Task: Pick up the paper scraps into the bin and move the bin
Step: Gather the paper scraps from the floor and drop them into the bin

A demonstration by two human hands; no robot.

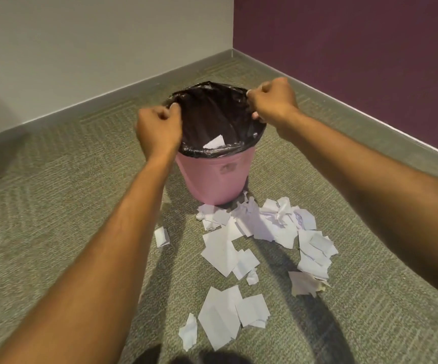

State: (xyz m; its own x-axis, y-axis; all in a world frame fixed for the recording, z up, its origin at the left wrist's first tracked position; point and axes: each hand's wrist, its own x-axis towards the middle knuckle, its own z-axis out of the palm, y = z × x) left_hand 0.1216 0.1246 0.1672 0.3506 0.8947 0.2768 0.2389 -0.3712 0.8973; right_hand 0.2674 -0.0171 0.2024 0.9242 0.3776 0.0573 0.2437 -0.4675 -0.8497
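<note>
A pink bin point(212, 177) stands upright on the carpet, lined with a black plastic bag point(212, 111). One white paper piece point(214, 142) lies inside the bag. My left hand point(158, 130) grips the bin's rim on its left side. My right hand point(274, 99) grips the rim on the far right side. Several white paper scraps point(259, 232) lie scattered on the carpet in front of the bin, between my forearms, with a further cluster point(225, 313) closer to me.
The bin stands near a room corner. A grey wall point(81, 48) with a baseboard runs behind it, and a dark purple wall point(357, 61) runs along the right. Green-grey carpet point(55, 193) spreads to the left and right of the scraps.
</note>
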